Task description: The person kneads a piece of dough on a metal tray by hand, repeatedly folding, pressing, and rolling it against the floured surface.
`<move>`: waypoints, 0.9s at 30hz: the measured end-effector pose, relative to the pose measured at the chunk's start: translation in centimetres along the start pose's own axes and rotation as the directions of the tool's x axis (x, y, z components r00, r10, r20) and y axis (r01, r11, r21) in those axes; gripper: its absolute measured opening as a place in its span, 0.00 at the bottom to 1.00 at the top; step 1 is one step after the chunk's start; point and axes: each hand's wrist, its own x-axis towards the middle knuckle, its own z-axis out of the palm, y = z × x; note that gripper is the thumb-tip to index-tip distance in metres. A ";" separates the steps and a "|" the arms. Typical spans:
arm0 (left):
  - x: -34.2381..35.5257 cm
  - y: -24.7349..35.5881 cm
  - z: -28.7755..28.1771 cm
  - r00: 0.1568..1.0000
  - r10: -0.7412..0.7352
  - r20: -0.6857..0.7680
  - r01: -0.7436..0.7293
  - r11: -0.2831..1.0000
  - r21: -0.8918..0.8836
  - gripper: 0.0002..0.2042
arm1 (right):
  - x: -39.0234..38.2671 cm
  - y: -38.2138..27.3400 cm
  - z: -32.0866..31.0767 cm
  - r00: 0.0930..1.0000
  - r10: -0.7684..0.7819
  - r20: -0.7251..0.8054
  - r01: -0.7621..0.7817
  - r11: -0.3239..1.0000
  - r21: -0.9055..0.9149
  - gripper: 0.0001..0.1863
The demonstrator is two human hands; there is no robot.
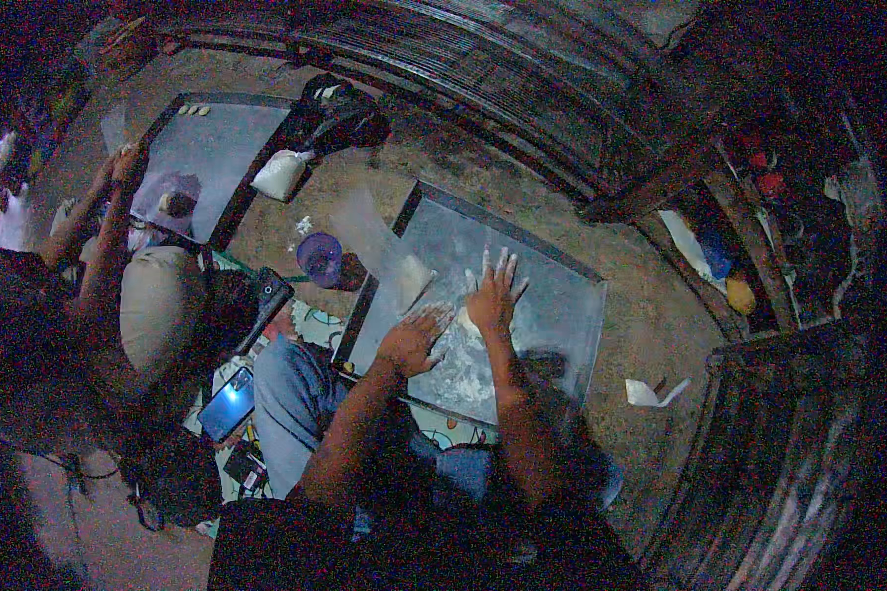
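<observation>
On the floury grey tray (560, 295), a pale lump (470, 323) lies between the spread hands (494, 296), nearer the right.

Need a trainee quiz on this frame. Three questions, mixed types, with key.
1. True or false: the right hand reaches farther toward the far edge of the floured tray than the left hand.

2. Multiple choice: where is the purple container?
A) on the floured tray
B) between the floured tray and the co-worker's tray
C) under the left hand

3. Fill in: the blue phone with the bright spot lies to the ___ of the floured tray, as the wearer sees it.

Key: 1 true; 2 B; 3 left.
</observation>
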 end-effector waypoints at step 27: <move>-0.1 -1.1 0.9 0.997 0.058 -0.055 -0.056 0.997 0.048 0.32 | -14.0 3.7 -6.8 0.796 -0.289 0.531 0.205 0.955 0.212 0.38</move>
